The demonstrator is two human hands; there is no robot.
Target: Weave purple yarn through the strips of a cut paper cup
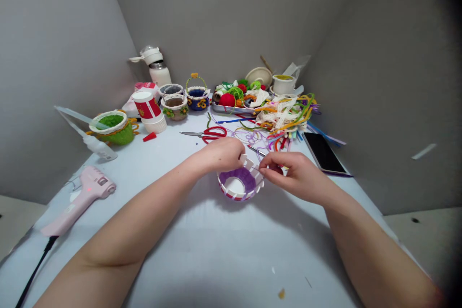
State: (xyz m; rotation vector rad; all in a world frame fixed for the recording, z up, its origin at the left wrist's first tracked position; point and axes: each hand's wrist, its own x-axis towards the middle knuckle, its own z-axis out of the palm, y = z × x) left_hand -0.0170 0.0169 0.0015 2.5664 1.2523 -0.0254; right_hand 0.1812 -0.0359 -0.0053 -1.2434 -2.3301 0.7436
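Note:
A paper cup [241, 194] with its wall cut into strips sits mid-table, purple yarn [247, 178] woven around its inside. My left hand [224, 155] is closed on the cup's far rim, its fingertips partly hidden. At the cup's right side my right hand [288, 171] pinches a thin strand of purple yarn between thumb and forefinger. Just behind the hands lies a pen-like tool [257, 150] with a metal shaft. Red-handled scissors [212, 134] rest beyond my left hand, blades pointing left.
A pink glue gun [81, 197] with a black cord and a glue bottle [99, 148] lie left. Behind stand a green woven basket [122, 134], stacked paper cups [149, 113] and small decorated baskets [175, 107]. A yarn tray [234, 109], ribbon pile [285, 115] and phone [325, 153] occupy the right.

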